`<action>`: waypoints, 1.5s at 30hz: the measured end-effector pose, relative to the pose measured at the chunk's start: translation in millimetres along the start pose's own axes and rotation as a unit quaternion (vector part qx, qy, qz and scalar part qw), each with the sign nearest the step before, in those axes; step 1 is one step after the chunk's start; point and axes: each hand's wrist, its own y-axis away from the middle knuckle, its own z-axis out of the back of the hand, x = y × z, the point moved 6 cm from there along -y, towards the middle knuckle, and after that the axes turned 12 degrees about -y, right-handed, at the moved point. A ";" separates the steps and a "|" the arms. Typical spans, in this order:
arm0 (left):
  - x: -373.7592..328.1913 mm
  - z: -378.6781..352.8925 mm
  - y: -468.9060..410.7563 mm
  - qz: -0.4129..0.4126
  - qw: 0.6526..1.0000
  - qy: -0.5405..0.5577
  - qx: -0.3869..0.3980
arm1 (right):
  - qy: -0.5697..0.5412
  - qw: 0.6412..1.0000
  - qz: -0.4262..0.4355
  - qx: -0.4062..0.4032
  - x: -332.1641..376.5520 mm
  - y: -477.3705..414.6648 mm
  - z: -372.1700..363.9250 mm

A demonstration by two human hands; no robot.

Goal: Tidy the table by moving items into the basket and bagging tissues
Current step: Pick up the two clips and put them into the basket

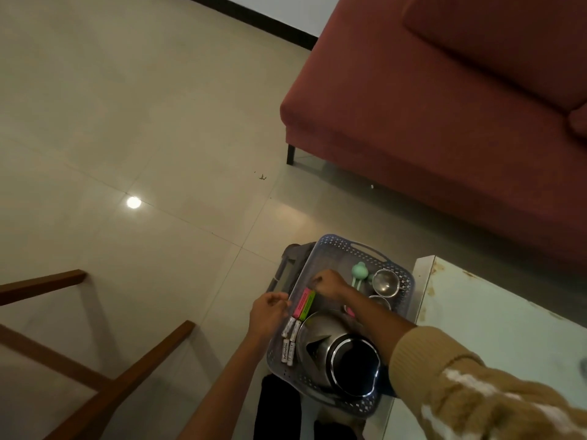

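Grey-blue perforated basket [365, 249] — pink-and-green box [304, 303]

My right hand [328, 284] covers the far end of the pink-green box [304, 303]; can't tell if I'm gripping it. Arm hides the second cup [379, 301]. Battery [285, 350] print too small. Tabletop [495, 312] and sofa [444, 106] cut off right.

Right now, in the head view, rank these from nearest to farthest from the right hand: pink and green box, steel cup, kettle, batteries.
From the right hand, inside the basket:
1. Pink and green box: right at the fingertips, toward the left wall.
2. Steel cup: to the right, by the far right wall.
3. Kettle: nearer the person, filling the near end.
4. Batteries: along the left wall; close to the kettle's rank, hard to call.
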 end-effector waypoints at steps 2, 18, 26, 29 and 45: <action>-13.6 0.8 8.9 -0.015 1.000 -0.012 -0.002 | -0.012 1.000 0.006 -0.003 7.6 17.5 13.8; -153.8 -112.9 111.3 -0.203 0.958 -0.133 0.153 | -0.563 0.801 0.071 -0.189 -18.0 236.0 128.0; -131.7 -206.5 191.6 -0.273 0.928 -0.191 0.169 | -0.572 0.782 0.081 -0.234 -110.8 318.1 134.9; -102.5 -244.0 227.1 -0.259 0.929 -0.199 0.175 | -0.540 0.807 0.062 -0.233 -164.9 343.6 125.4; 9.9 -388.2 354.3 -0.213 0.922 -0.252 0.205 | -0.592 0.768 0.028 -0.245 -369.7 465.4 96.8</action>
